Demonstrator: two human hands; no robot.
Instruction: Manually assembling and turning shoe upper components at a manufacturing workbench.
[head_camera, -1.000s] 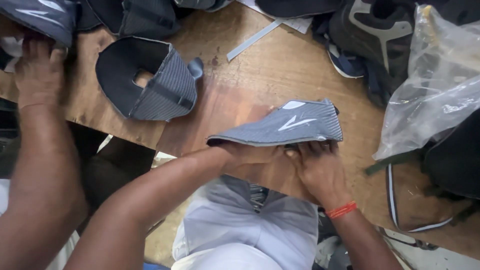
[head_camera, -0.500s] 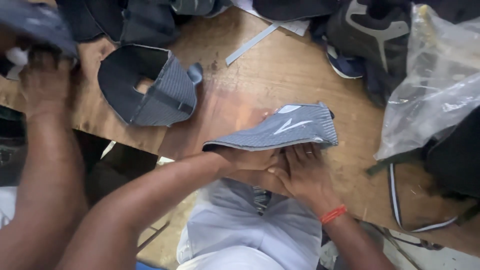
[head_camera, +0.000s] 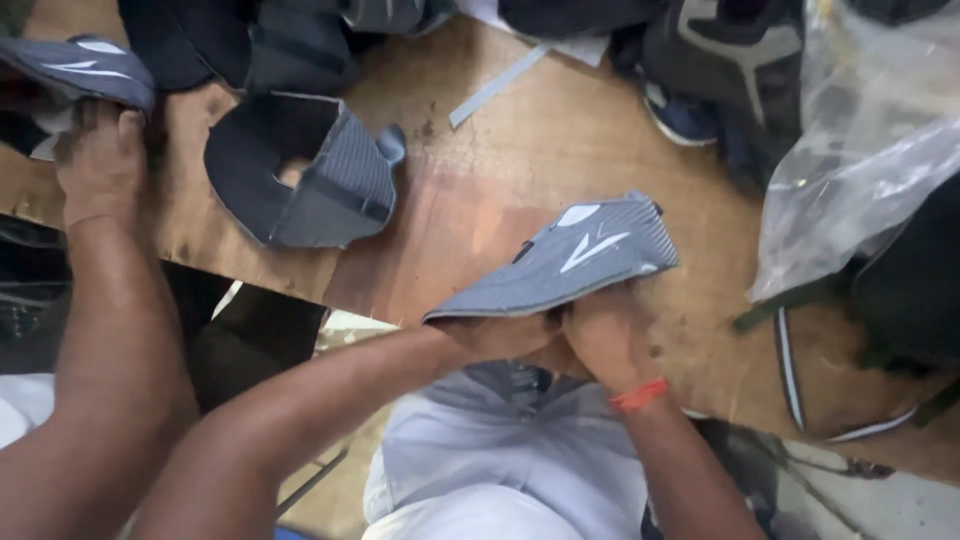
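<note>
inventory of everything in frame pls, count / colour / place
grey striped fabric shoe upper with white marks: 1, grey and white, centre, over table edge, held from below
folded grey striped shoe upper with a dark lining: 1, grey and black, upper left on table
second grey shoe upper with white marks: 1, far left top
pale flat strip: 1, light grey, top centre
clear plastic bag: 1, right side
dark finished shoes: pile, black and blue, top right
brown wooden table: 1
another person's hand: 1, far left, at second upper
left hand: under centre upper
right hand: under centre upper, orange wristband
</note>
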